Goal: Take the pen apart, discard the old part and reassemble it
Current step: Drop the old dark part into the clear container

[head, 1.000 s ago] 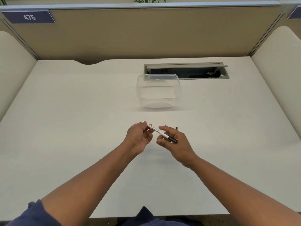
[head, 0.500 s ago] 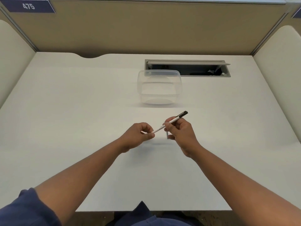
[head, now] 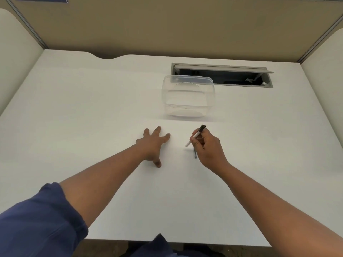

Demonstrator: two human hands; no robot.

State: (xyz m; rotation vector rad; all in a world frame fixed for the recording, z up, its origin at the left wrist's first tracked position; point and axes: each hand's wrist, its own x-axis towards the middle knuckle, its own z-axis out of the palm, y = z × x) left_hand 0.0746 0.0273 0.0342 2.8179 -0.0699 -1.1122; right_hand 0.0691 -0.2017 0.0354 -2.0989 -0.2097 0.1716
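I am seeing the right hand (head: 207, 147) pinching the pen (head: 196, 135), black end tilting toward 1 o'clock, over a thin dark rod (head: 195, 153) lying on the desk (head: 74, 112), while the left hand (head: 154, 143) is spreading flat, fingers straight, holding nothing, clear tub (head: 188, 97) at 12 o'clock.

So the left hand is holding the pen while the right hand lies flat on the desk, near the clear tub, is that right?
Not quite: the hands are swapped. In the head view the right hand holds the pen, and the left hand lies flat with spread fingers on the desk, near the clear tub.
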